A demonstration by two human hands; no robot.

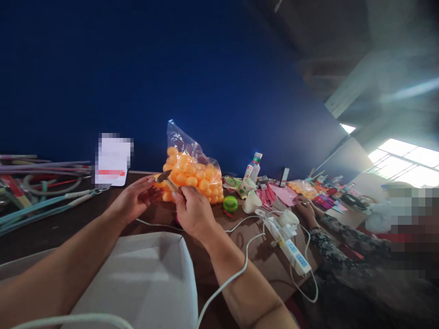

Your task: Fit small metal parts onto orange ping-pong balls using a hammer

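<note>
My right hand (pixel 195 208) is closed round the light handle of a tool with a dark, pointed head (pixel 163 176). Its tip points left, over an orange ball (pixel 159 183). The fingertips of my left hand (pixel 135 199) are curled at that ball and appear to pinch it; part of the grip is hidden. Just behind both hands stands a clear plastic bag (pixel 181 137) filled with many orange balls (pixel 192 181). A green striped ball (pixel 230 204) lies to the right of the bag.
A white box (pixel 154 274) is below my arms. White cables run to a power strip (pixel 295 256). A phone (pixel 113 162) leans on the blue wall; wands lie left. Bottles (pixel 254 167) and pink paper (pixel 283 194) are right, where a co-worker's hands (pixel 306 211) rest.
</note>
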